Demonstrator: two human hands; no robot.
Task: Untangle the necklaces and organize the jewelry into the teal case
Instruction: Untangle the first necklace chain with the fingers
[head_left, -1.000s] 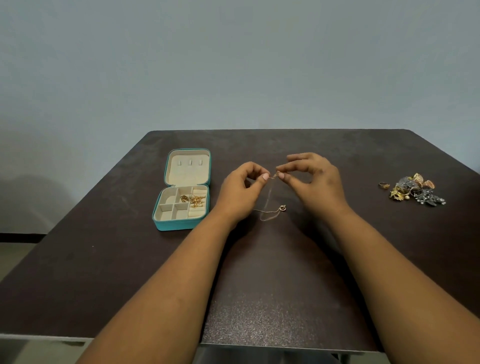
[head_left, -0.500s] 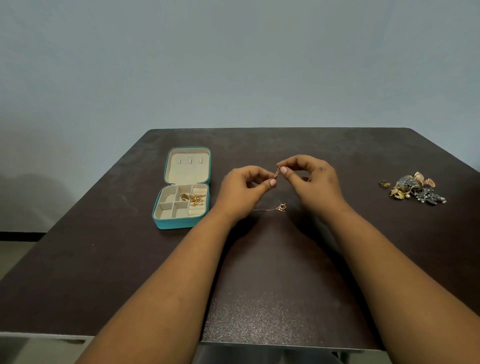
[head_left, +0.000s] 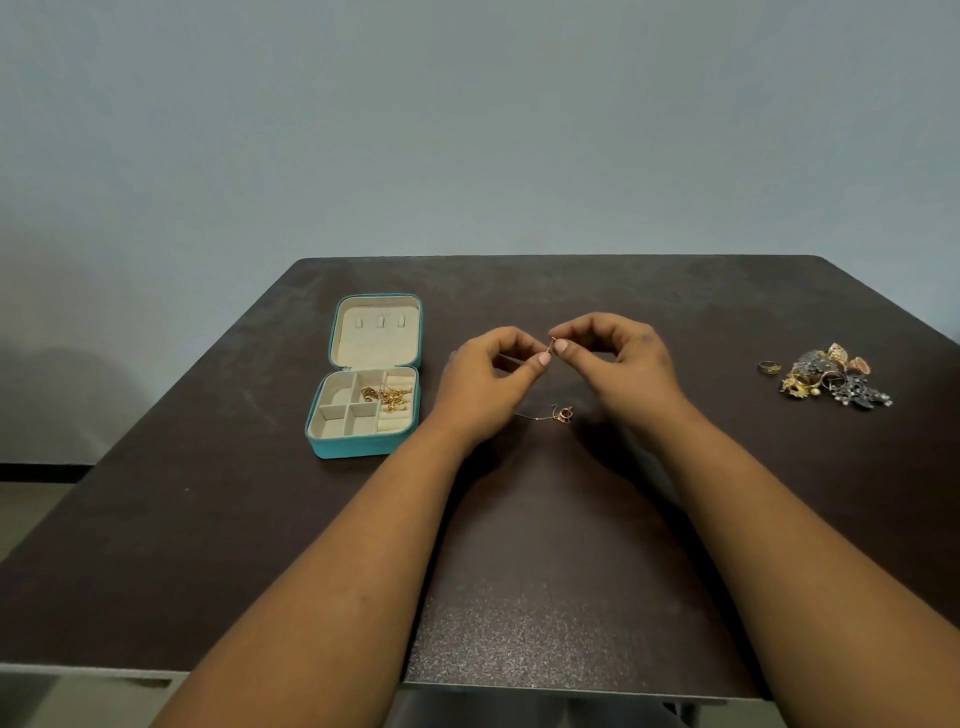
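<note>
Since the earlier frames both hands have drawn closer together and lifted slightly, so the fingertips now nearly meet; the pendant end of the chain, which hung lower a second ago, now lies on the table. Left hand (head_left: 488, 384): thumb and forefinger pinch the upper end of the necklace (head_left: 551, 345), other fingers curled. Right hand (head_left: 621, 364): thumb and forefinger pinch the same small gold piece from the opposite side, remaining fingers arched above. Whether that piece is a clasp cannot be told. A fine length of chain with a small ring pendant (head_left: 563, 414) rests on the table below and between the wrists; the link between it and the pinched end is too thin to trace.

Teal case (head_left: 358, 447): open, to the left of the left hand, lid laid back, cream lining. Gold jewellery (head_left: 387, 396) lies in its far middle and right compartments. No legible writing or brand on it.

Jewelry pile (head_left: 831, 379): mixed gold and silver pieces, well apart to the right, unchanged, with one ring (head_left: 768, 367) just beside it. Dark table (head_left: 545, 571).
</note>
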